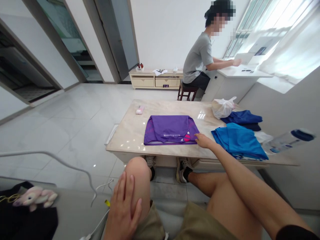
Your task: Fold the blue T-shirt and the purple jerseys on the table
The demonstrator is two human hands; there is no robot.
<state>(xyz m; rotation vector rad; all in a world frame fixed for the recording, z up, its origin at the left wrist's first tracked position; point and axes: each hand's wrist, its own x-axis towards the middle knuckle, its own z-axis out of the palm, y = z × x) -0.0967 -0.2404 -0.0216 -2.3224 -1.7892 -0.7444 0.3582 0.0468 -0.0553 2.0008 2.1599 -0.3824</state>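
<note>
A purple shirt (172, 128), folded into a flat rectangle, lies on the marble-topped table in front of me. White lettering and a pink and white patch show near its lower right. My right hand (204, 141) reaches to the shirt's right edge, with its fingers closed at the cloth there. Over my bare left knee rests my left hand (125, 200), flat with fingers spread and nothing held. Just right of my right hand lies a bright blue folded garment (238, 140).
Farther back on the table (125, 133) are dark blue clothes (241, 117), a white plastic bag (223, 107) and a small pink packet (140, 110). A clear bottle (287, 141) stands at the right. Beyond, a person (200, 55) sits at a white desk. A plush toy (36, 197) lies left.
</note>
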